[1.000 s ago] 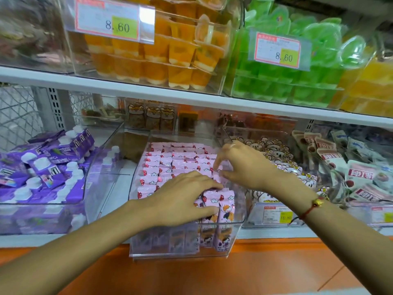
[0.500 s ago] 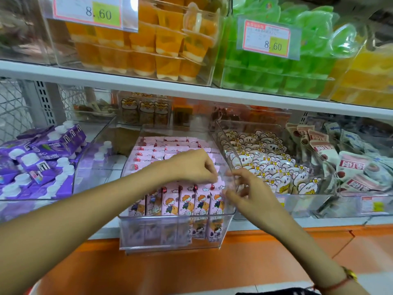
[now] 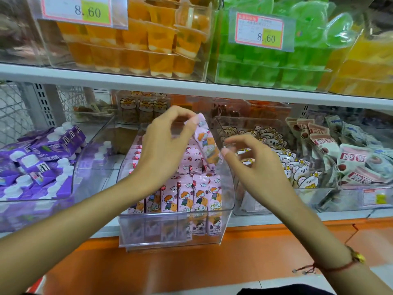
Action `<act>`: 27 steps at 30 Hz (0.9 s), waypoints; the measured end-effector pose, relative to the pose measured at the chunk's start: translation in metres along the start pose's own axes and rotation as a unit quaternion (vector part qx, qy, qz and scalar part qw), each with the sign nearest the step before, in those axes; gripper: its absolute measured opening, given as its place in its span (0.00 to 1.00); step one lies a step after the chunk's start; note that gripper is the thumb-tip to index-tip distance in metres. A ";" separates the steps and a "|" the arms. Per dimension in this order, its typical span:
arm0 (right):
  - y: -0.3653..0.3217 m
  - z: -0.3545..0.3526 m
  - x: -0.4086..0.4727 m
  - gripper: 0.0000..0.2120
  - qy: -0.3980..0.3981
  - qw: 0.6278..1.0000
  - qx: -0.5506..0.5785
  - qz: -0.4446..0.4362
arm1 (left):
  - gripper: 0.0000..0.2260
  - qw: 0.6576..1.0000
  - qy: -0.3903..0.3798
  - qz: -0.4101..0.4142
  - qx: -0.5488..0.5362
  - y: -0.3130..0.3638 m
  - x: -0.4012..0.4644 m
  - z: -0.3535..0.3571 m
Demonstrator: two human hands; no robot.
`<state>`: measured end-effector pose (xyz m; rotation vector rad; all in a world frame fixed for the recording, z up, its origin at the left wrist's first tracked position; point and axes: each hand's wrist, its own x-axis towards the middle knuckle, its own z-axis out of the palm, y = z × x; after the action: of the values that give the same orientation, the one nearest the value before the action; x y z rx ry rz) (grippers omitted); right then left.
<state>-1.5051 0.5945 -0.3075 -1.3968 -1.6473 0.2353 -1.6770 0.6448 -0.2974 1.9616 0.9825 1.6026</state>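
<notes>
To the left, the bin of purple pouches (image 3: 38,158) plays no part in this step and is best left alone. The left hand (image 3: 163,150) hovers above the middle of the shelf, its fingers (image 3: 192,120) pinching the top edge of one pink packet (image 3: 207,143). The packet hangs tilted in the air over the clear bin (image 3: 230,184), above the standing rows of pink packets (image 3: 191,196) and clear of them. The job looks like tidying the stock, so this packet probably goes back into a row. To do that well, keep the pinch light and high on the seal. The body can then swing upright before it is lowered into a gap, printed face forward like its neighbours at the front. Pushing it in at an angle could topple the packets beside it. The right hand (image 3: 259,167) waits just beside the packet's lower end, fingers (image 3: 231,142) loosely curved and holding nothing. Whether the thumb touches the wrapper cannot be told. Its best use is to steady the packet's bottom edge or to part the row with straight fingers. It should stay clear of the bear-print packets (image 3: 297,169) in the next bin to the right.
</notes>
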 end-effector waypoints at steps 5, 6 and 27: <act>-0.029 0.017 0.014 0.17 -0.189 0.979 0.070 -0.005 | 0.05 0.992 0.087 -0.014 -0.088 -0.002 -0.014 -0.018; -0.033 0.023 0.014 0.15 -0.200 0.976 0.082 -0.017 | 0.05 0.989 0.094 -0.029 -0.109 -0.004 -0.017 -0.019; -0.019 0.048 -0.002 0.06 -0.085 0.872 0.442 0.192 | 0.18 0.998 -0.047 -0.046 0.018 -0.019 -0.048 -0.017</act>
<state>-1.5532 0.6060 -0.3223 -0.9602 -1.1056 1.2093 -1.7022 0.6198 -0.3390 1.9665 1.0552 1.4404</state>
